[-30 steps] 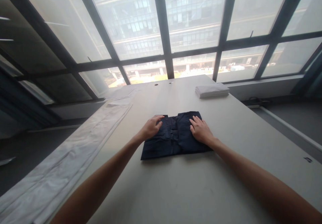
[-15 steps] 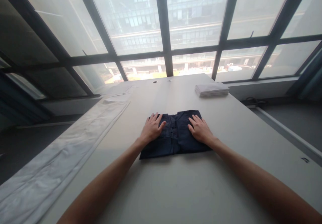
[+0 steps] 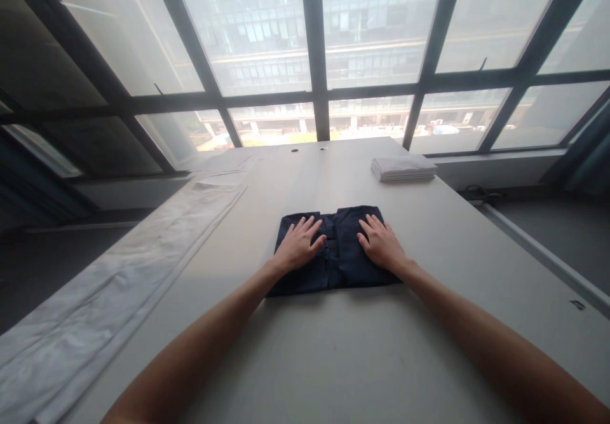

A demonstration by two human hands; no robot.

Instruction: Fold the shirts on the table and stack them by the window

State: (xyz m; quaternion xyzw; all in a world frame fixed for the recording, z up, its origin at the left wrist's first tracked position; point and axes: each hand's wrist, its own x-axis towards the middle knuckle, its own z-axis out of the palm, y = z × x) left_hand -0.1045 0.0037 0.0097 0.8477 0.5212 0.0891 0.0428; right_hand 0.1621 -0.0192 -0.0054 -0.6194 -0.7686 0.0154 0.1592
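Note:
A dark navy folded garment (image 3: pixel 350 265) lies flat on the white table (image 3: pixel 328 354), its two side panels folded inward with a narrow gap down the middle. My left hand (image 3: pixel 300 244) rests palm down on its left half, fingers spread. On the right half lies my right hand (image 3: pixel 380 243), also flat with fingers apart. Neither hand grips the cloth. The parts of the garment under both palms are hidden, and what kind of garment it is I cannot tell.
A stack of folded white cloth (image 3: pixel 403 168) sits at the table's far right. Along the left edge stretches a long white cloth (image 3: pixel 119 284). Large windows (image 3: pixel 262 36) with dark frames rise behind the table. A small dark hole (image 3: pixel 294 150) marks the far end.
My left hand has slid right, toward the middle of the garment, uncovering its upper left corner. My right hand stays nearly in place on the right half.

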